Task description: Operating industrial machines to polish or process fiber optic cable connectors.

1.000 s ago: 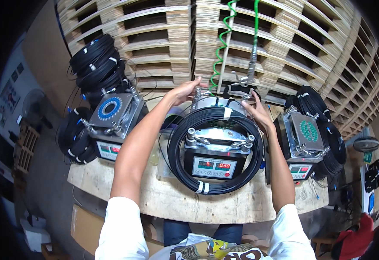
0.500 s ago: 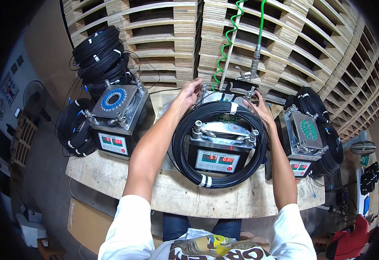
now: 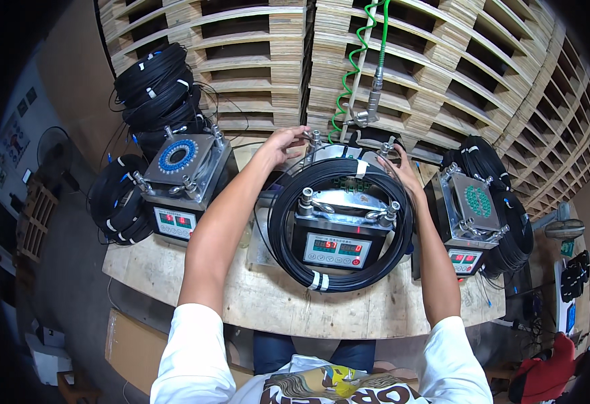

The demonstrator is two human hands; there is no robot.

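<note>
A coil of black cable (image 3: 287, 252) with white ties hangs around the middle machine (image 3: 376, 250), a black box with a lit front panel and metal corner posts. My left hand (image 3: 283, 148) is beside its far left post (image 3: 316, 140), fingers stretched toward the top and apart. Near the far right post (image 3: 385, 151), my right hand (image 3: 402, 174) has its fingers spread around the post's top, close to the coil's edge. Whether either hand touches its post is hard to tell. Green connectors (image 3: 350, 183) on the machine's plate are partly hidden by the coil.
Similar machines stand at left (image 3: 180, 185) with a ring of blue connectors, and at right (image 3: 467, 209) with green ones. Black cable coils (image 3: 152, 84) are stacked behind them. A green air hose (image 3: 384, 40) hangs with a metal nozzle before wooden pallets (image 3: 241, 74).
My left hand and forearm have shifted a little left and down, its fingers straighter. The hanging nozzle has swung left. A reading on the middle panel has changed.
</note>
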